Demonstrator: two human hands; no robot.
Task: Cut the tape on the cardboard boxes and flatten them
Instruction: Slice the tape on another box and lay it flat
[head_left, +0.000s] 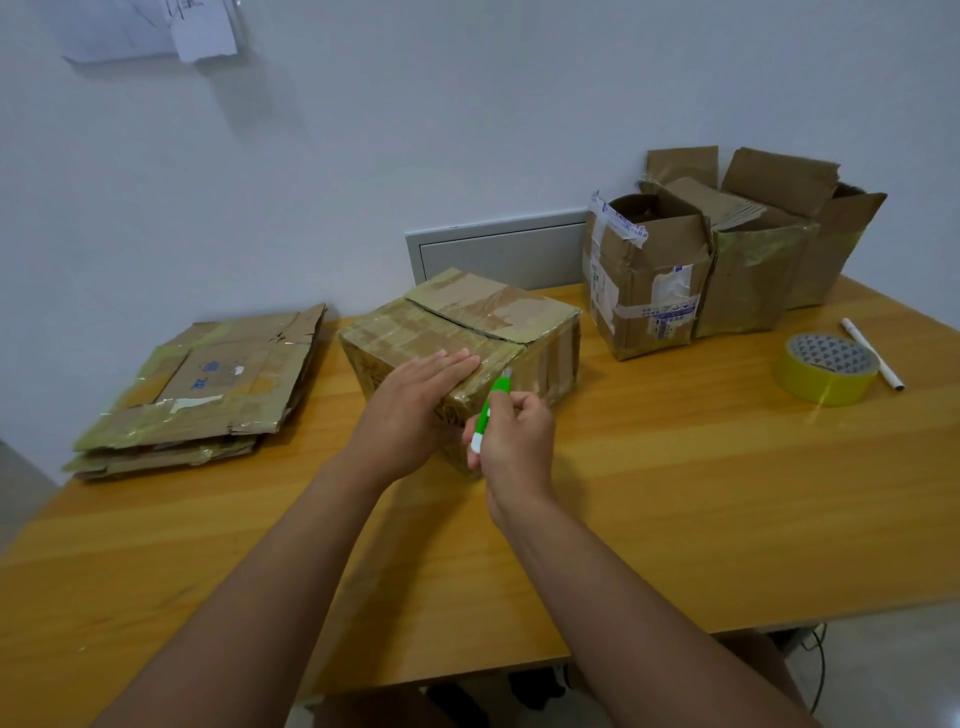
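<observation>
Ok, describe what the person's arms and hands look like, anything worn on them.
Both forearms are bare as far as the view reaches: no sleeves show. The left hand and right hand wear no gloves, and no watch, ring or bracelet is visible.

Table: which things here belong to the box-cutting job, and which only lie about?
Job:
- taped box, left hand resting flat on it
- green cutter, held in right hand
- open boxes
- flattened boxes

Lying about:
- yellow tape roll
- white pen
- papers on the wall
</observation>
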